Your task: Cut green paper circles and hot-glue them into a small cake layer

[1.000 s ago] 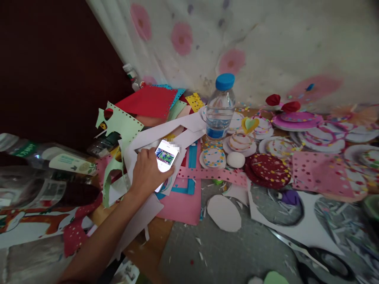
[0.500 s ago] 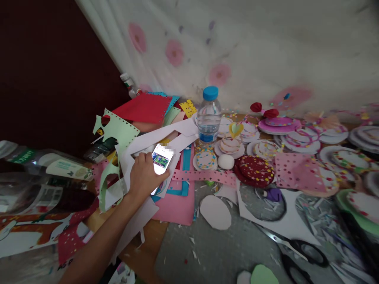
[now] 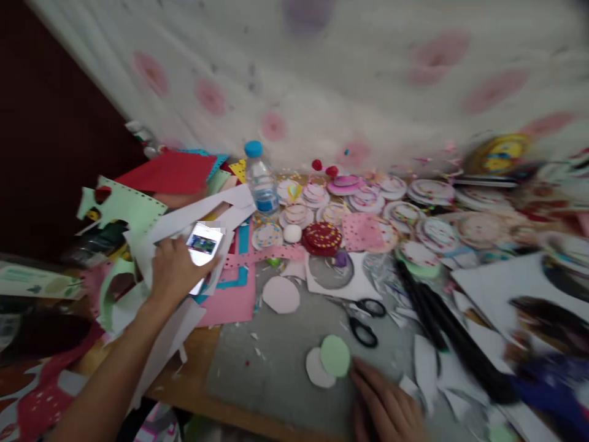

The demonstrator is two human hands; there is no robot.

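Observation:
My left hand [image 3: 172,270] is closed on a phone [image 3: 204,245] with a lit screen, which lies over white and coloured paper offcuts. At the bottom, somewhat blurred, my right hand [image 3: 389,402] rests on the grey mat [image 3: 271,380] with its fingers stretched out and nothing seen in them. Its fingertips are beside a green paper disc [image 3: 335,356], which partly covers a white paper disc [image 3: 319,368]. Further up the mat are a larger pale disc [image 3: 281,294] and black-handled scissors [image 3: 361,322].
A water bottle [image 3: 262,181] with a blue cap stands at the back. Decorated round paper pieces [image 3: 322,238] crowd the rear of the table. Red sheets [image 3: 165,173] are piled at left. Long black tools [image 3: 455,331] and white scraps lie at right.
The view has swung right and tilted, so more of the table's right side shows. My right hand has come into view by the green disc. My left hand still holds the phone.

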